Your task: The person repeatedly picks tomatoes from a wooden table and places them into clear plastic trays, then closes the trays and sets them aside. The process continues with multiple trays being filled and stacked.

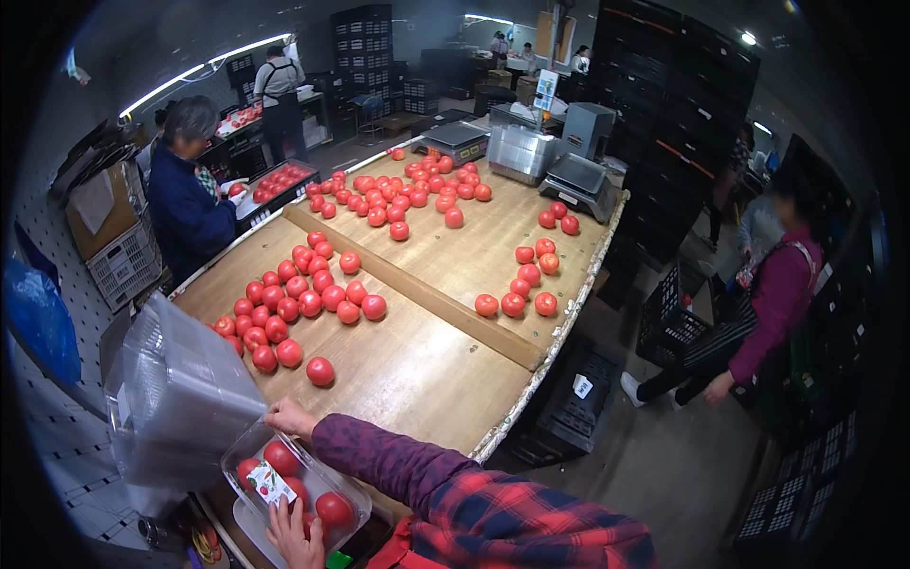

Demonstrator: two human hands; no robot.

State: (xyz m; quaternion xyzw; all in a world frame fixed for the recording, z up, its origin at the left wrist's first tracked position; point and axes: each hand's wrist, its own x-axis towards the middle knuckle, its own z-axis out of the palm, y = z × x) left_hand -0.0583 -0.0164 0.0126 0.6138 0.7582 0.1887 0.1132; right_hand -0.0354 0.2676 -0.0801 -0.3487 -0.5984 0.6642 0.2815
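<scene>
A clear plastic punnet (359, 491) with several red tomatoes (334, 509) in it stands in front of me at the table's near left corner. Over the tomatoes lies a printed label (270, 485) bearing pictures and a code. My left hand (297, 539) rests on the label's lower edge, fingers spread. Reaching across from the right, my right hand (290, 418) has its fingers closed on the punnet's far rim. Whether a lid covers the tomatoes I cannot tell. Beside the punnet, to its left, rises a tall stack of nested clear punnets (188, 405).
Loose tomatoes (288, 309) lie on the wooden table (419, 355), which a wooden divider (419, 281) crosses. Scales (579, 181) and more punnets (522, 153) stand at the far end. A person (188, 199) works at the left; another (771, 306) stands right, near black crates (675, 313).
</scene>
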